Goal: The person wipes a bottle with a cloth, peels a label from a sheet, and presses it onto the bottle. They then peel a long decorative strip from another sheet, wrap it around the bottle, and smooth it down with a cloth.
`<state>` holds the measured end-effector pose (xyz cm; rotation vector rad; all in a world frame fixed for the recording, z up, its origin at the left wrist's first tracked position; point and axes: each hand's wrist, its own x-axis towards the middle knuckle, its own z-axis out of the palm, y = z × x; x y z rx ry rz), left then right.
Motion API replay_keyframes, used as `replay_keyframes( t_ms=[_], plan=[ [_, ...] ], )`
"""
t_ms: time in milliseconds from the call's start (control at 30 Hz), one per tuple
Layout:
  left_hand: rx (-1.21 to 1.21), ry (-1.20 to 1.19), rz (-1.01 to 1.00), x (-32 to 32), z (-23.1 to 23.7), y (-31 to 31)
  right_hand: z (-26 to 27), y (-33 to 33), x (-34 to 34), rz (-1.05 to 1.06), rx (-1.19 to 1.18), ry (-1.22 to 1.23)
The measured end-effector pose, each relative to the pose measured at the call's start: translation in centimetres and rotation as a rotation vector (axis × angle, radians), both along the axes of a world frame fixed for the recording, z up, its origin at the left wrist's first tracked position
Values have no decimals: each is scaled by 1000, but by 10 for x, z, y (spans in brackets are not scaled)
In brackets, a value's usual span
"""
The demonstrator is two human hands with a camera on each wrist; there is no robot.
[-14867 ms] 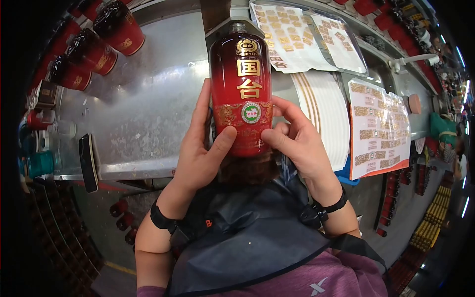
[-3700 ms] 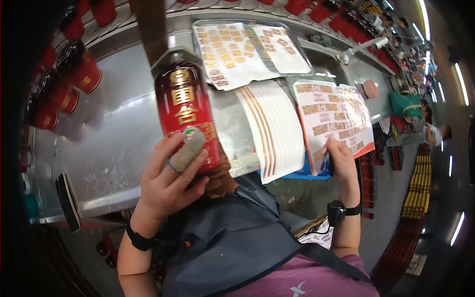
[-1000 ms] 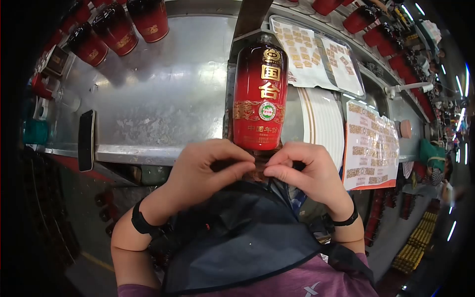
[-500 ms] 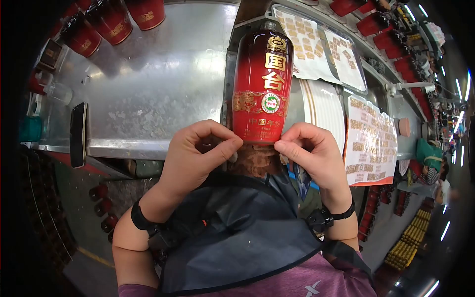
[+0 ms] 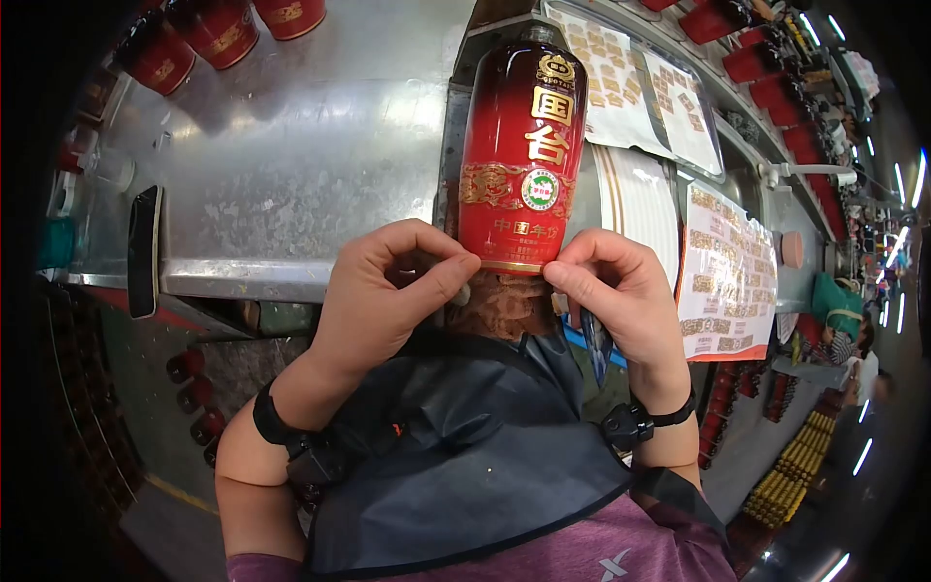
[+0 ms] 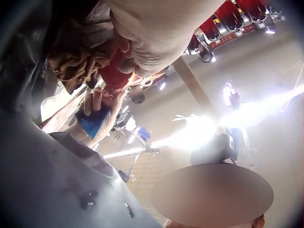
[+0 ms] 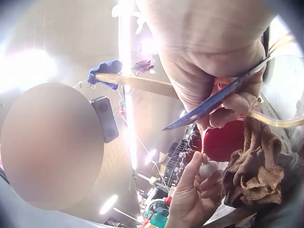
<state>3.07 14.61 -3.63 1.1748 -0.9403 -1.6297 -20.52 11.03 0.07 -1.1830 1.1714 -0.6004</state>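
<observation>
A scuffed metal workbench (image 5: 291, 184) stretches to either side of a red bottle (image 5: 524, 145). To the bottle's left, a dark, flat object (image 5: 144, 250) sits at the front edge, with three red containers (image 5: 215, 31) farther back. Just right of the bottle lie white sheets with gold stripes (image 5: 638, 209), a tray of gold stickers (image 5: 658, 109) behind them; farther right, a patterned sticker sheet (image 5: 725, 276) and a pinkish block (image 5: 791, 249).

Head view looks down; wrist views face up from close below, sharing brown cloth (image 7: 254, 168).
</observation>
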Motion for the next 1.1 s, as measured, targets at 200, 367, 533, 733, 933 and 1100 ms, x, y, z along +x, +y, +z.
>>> replay_keyframes(
  t_ms=[200, 367, 533, 733, 933, 1100],
  plan=[
    [-11, -49, 9, -1, -2, 0, -1, 1, 0, 1, -4, 2],
    [-5, -9, 14, -2, -3, -1, 0, 1, 1, -2, -4, -8],
    [-13, 16, 25, -2, -4, 0, 2, 1, 2, -11, 8, -10],
    [-7, 27, 26, -1, -4, 0, 1, -1, 1, -3, 20, -25],
    [-68, 1, 36, -4, -5, 1, 1, -2, 0, 2, 45, -74],
    [-55, 25, 43, -4, -6, 0, 1, -1, 1, -10, 40, -71]
  ],
)
